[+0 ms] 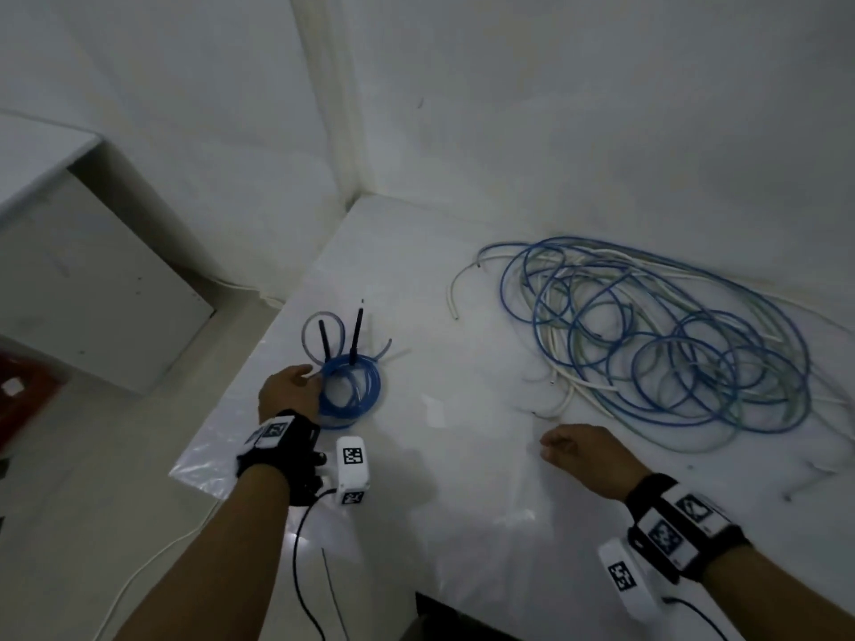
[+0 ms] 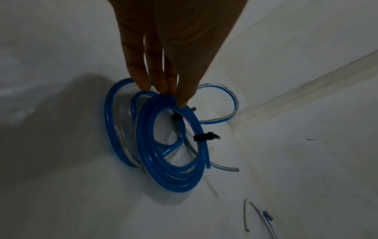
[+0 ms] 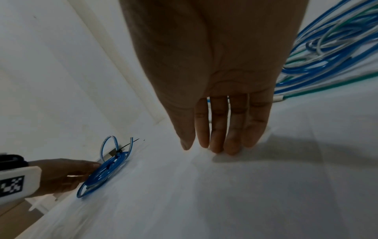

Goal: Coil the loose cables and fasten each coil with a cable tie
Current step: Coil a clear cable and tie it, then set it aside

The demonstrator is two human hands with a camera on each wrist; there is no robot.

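Note:
A small coil of blue cable (image 1: 350,393) lies near the table's left edge, bound by two black cable ties (image 1: 356,335) whose tails stick up. In the left wrist view the coil (image 2: 169,161) is tilted up on its edge and the tie heads (image 2: 204,137) sit on its right side. My left hand (image 1: 296,386) touches the coil's top rim with straight fingertips (image 2: 163,90). The left hand (image 3: 67,173) and coil (image 3: 104,171) also show in the right wrist view. A big heap of loose blue, white and green cables (image 1: 647,344) fills the right of the table. My right hand (image 1: 573,448) holds nothing, its fingertips (image 3: 231,148) on the tabletop just before the heap (image 3: 327,48).
The white table (image 1: 462,525) stands in a wall corner (image 1: 347,178), with its left edge (image 1: 222,432) beside my left wrist. A white cabinet (image 1: 92,270) stands to the left, below table height. A small white slip (image 1: 435,411) lies between the hands. Short cable offcuts (image 2: 245,215) lie near the coil.

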